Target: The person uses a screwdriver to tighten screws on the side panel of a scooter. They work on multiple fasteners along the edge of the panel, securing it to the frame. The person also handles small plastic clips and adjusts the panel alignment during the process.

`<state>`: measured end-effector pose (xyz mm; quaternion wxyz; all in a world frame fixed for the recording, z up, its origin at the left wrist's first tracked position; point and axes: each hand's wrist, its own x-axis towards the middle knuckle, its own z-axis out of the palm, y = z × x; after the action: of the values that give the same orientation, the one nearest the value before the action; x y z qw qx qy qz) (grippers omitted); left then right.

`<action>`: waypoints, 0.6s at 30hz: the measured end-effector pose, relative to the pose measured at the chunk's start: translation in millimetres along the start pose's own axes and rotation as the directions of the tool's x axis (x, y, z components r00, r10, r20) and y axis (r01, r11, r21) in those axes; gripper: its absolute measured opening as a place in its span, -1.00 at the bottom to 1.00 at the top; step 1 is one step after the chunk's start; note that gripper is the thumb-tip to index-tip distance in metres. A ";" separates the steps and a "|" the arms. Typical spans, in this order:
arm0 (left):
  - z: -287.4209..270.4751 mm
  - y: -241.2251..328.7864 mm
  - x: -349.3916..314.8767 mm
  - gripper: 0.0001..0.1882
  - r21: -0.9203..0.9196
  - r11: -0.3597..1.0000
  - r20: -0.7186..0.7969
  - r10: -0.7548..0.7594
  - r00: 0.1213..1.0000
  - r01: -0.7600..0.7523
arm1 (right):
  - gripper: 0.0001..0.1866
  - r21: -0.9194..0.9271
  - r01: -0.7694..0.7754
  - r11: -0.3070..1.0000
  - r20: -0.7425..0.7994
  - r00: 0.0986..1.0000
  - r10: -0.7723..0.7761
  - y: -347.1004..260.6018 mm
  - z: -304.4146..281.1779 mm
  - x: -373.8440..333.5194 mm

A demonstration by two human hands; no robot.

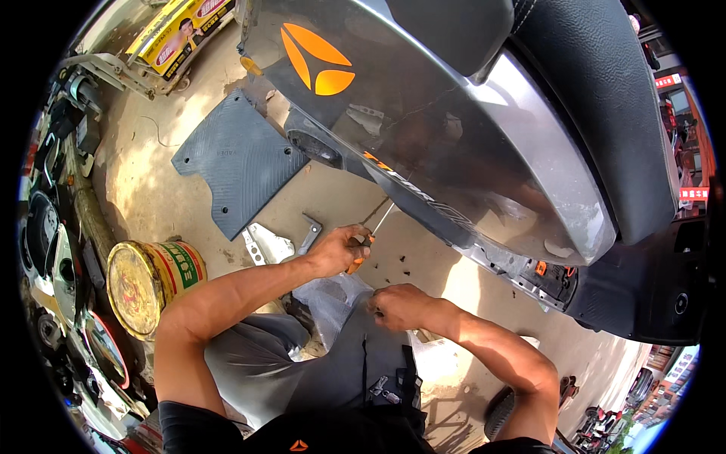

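Low in front of my body, my left hand (339, 251) is wrapped round the orange handle of a screwdriver (385, 216). Its thin metal shaft points up and right, toward the lower edge of a scooter's glossy grey side panel (446, 98). Over my thigh, my right hand (404, 306) is closed with the fingertips pinched together. Whatever those fingertips may hold is too small or hidden to make out. Clear bubble wrap (333, 303) lies across my knee, between the two hands.
A dark ribbed floor mat (234, 163) lies on the ground, near a white metal bracket (268, 244). Several small dark screws (403, 265) are scattered below the scooter. A yellow-lidded bucket (144, 287) stands left, beside piled scooter parts (64, 265). The black seat (605, 98) overhangs at upper right.
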<state>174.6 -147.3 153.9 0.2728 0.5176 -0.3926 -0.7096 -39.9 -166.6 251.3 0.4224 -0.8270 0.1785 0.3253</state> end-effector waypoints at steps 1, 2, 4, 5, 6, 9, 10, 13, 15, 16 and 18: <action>-10.3 -4.1 -6.5 -0.67 0.086 0.996 -0.042 0.043 0.998 -0.039 | -0.56 0.209 0.000 0.978 -0.213 0.976 0.046 7.9 22.3 20.7; -12.0 4.6 -9.9 -0.66 0.156 0.987 -0.048 0.036 0.998 -0.028 | -0.51 0.482 0.073 0.873 -0.335 0.936 0.107 10.9 51.2 36.3; -17.7 18.2 -12.5 -0.66 0.314 0.949 -0.059 0.020 0.998 -0.001 | -0.40 0.830 0.332 0.448 -0.493 0.812 0.311 2.5 93.8 82.8; -11.9 14.4 -14.1 -0.66 0.280 0.959 -0.049 0.050 0.998 -0.034 | -0.38 0.855 0.364 0.370 -0.498 0.777 0.385 -9.3 98.4 88.1; -12.8 11.0 -15.2 -0.66 0.264 0.962 -0.049 0.084 0.995 -0.068 | -0.43 0.855 0.431 0.287 -0.518 0.701 0.490 -21.5 106.2 100.5; -13.6 8.0 -15.1 -0.66 0.217 0.973 -0.052 0.089 0.995 -0.076 | -0.56 0.751 0.656 0.076 -0.509 0.501 0.700 -51.1 109.1 134.7; -12.1 5.5 -14.6 -0.66 0.201 0.977 -0.064 0.082 0.995 -0.067 | -0.57 0.672 0.740 0.025 -0.531 0.458 0.713 -55.2 104.3 144.2; -15.2 5.7 -5.7 -0.63 0.262 0.959 0.024 0.105 0.994 -0.107 | -0.61 0.534 0.840 0.096 -0.523 0.239 0.818 -58.9 103.1 166.2; -15.5 23.7 10.0 -0.59 0.429 0.883 0.086 0.170 0.982 -0.190 | -0.61 0.470 0.868 0.158 -0.509 0.120 0.852 -50.6 113.2 179.9; -4.3 39.6 14.3 -0.61 0.239 0.936 -0.042 0.277 0.960 -0.259 | -0.58 0.425 0.880 0.213 -0.519 0.044 0.854 -47.0 115.3 186.3; -6.8 65.8 27.1 -0.65 -0.092 0.935 -0.202 0.320 0.926 -0.343 | -0.52 0.328 0.893 0.309 -0.535 -0.094 0.839 -46.1 108.9 200.9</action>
<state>171.3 -206.3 193.9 0.4561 0.4885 -0.4022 -0.6258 89.7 -55.2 92.9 0.5059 -0.2730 0.5284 -0.6248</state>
